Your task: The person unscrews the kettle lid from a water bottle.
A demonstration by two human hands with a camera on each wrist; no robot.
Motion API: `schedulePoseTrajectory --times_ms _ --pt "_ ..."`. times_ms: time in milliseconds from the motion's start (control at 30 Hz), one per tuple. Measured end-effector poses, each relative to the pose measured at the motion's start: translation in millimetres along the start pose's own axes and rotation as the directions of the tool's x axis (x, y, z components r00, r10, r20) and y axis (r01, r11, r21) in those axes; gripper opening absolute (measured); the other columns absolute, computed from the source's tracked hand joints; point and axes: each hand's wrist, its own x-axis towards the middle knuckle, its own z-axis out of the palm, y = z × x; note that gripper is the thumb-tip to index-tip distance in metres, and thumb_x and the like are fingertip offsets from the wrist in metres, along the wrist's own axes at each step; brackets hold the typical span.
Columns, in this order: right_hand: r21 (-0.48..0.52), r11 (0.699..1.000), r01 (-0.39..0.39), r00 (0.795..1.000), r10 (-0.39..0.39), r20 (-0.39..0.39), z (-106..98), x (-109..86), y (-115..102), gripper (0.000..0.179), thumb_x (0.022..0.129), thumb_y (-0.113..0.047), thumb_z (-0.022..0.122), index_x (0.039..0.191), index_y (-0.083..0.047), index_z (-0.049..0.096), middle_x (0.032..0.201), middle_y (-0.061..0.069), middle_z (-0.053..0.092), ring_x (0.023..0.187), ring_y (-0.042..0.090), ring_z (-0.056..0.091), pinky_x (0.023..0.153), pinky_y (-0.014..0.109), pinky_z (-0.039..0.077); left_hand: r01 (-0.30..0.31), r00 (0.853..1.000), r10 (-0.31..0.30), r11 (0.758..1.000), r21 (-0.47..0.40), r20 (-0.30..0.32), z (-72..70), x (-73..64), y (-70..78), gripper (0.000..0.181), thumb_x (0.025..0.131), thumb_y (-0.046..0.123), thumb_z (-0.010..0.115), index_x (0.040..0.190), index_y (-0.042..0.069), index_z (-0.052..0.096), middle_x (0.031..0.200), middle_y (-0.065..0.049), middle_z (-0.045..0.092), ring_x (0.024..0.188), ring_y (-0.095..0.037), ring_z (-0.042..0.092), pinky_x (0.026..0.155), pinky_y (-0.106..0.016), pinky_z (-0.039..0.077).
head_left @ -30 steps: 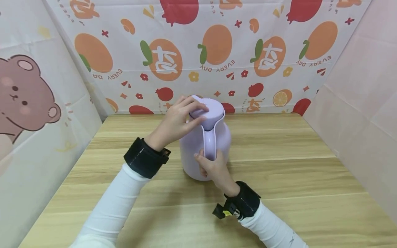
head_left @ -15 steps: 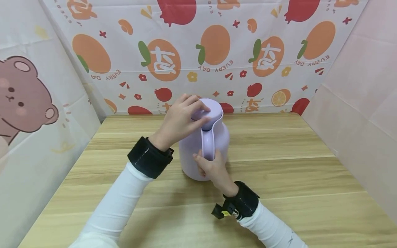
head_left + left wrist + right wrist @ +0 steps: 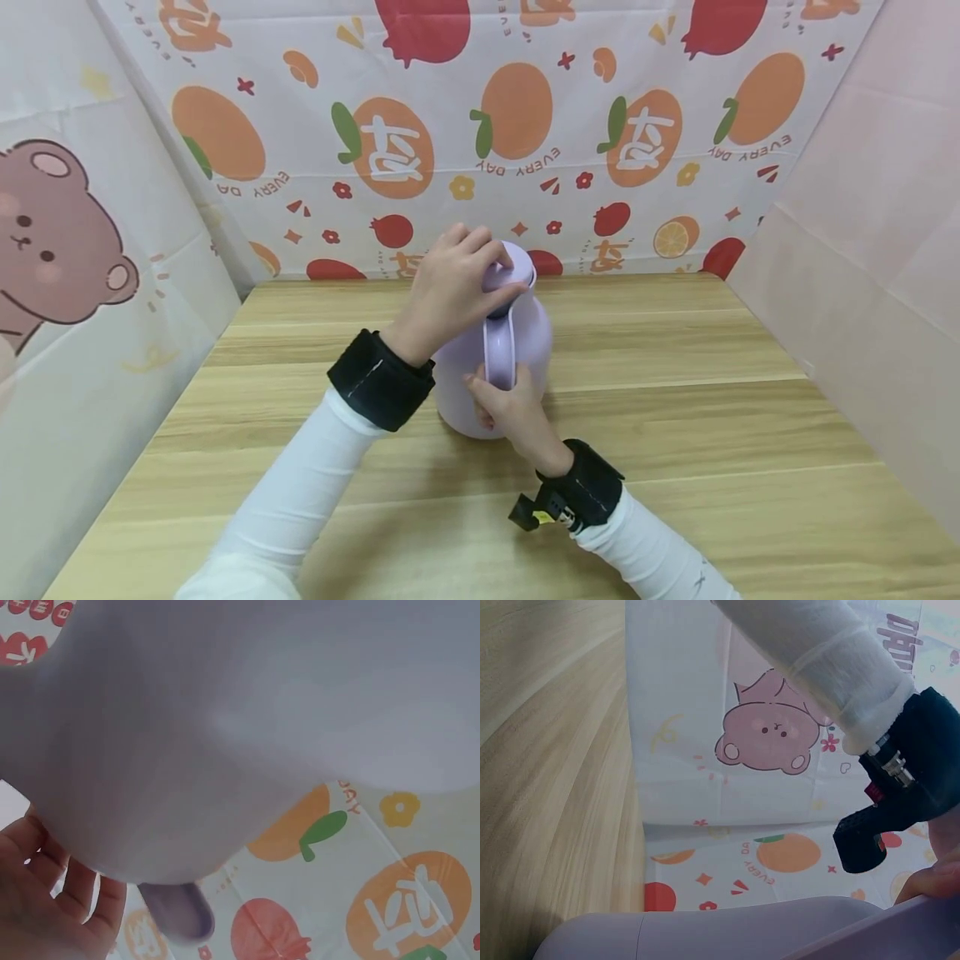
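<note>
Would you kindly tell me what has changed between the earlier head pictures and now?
The left hand has shifted rightward across the lid, its thumb reaching farther over the near side and covering more of it; whether the lid itself turned, I cannot tell. Nothing was let go. The right hand stays on the handle, and the jug stays upright.

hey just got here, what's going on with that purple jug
A person has both hands on the light purple jug, which stands upright on the wooden table. The left hand grips the lid at the top, while the right hand holds the lower part of the handle. The lid sits at the jug's mouth; whether it is loose can't be told from these views.
</note>
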Motion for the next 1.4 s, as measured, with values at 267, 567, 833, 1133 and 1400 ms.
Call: schedulePoseTrajectory --times_ms 267,567,833,1133,1400 --pt "0.017 1.000 -0.003 1.000 0.003 0.008 2 0.5 1 0.031 0.085 -0.011 0.055 0.065 0.005 0.038 0.048 0.000 0.037 0.041 0.012 0.034 0.041 0.024 0.029 0.016 1.000 -0.017 1.000 0.015 0.016 -2.5 0.3 1.7 0.030 0.078 0.033 0.074 0.082 0.005 0.063 0.080 -0.005 0.053 0.074 -0.022 0.043 0.064 -0.031 0.037" --pt "-0.014 1.000 -0.003 1.000 0.003 -0.003 1 0.4 -2 0.029 0.085 -0.012 0.055 0.064 0.001 0.040 0.049 0.001 0.037 0.042 0.013 0.035 0.041 0.025 0.029 0.101 0.992 -0.073 0.950 -0.296 0.104 -33.5 -6.7 -15.2 0.021 0.083 0.016 0.069 0.099 0.004 0.064 0.105 -0.007 0.058 0.099 -0.021 0.048 0.077 -0.033 0.045" --pt "-0.040 0.999 0.027 1.000 -0.027 -0.001 -1 -0.7 -3 0.029 0.086 -0.009 0.055 0.065 0.003 0.039 0.048 0.002 0.037 0.041 0.013 0.035 0.041 0.025 0.029 0.099 0.967 0.041 0.847 -0.523 0.250 -32.6 -17.4 -43.8 0.031 0.084 0.000 0.065 0.114 0.005 0.061 0.131 -0.006 0.050 0.123 -0.019 0.040 0.096 -0.038 0.036" --pt "-0.039 0.999 0.026 0.999 -0.026 0.021 1 -0.8 -1 0.030 0.086 -0.010 0.054 0.063 0.002 0.040 0.048 0.003 0.036 0.041 0.014 0.035 0.041 0.025 0.030 0.090 0.978 0.026 0.842 -0.531 0.206 -26.9 -20.4 -43.7 0.028 0.082 0.002 0.068 0.110 0.006 0.064 0.122 -0.005 0.057 0.116 -0.017 0.048 0.093 -0.035 0.040" --pt "-0.028 0.999 0.029 0.999 -0.029 0.015 1 -0.6 -2 0.030 0.086 -0.011 0.054 0.065 0.003 0.039 0.048 0.003 0.036 0.041 0.014 0.035 0.040 0.025 0.030 0.112 0.980 -0.033 0.908 -0.405 0.197 -27.4 -17.3 -33.6 0.023 0.082 0.013 0.070 0.103 0.010 0.065 0.115 -0.002 0.061 0.112 -0.018 0.048 0.092 -0.037 0.037"
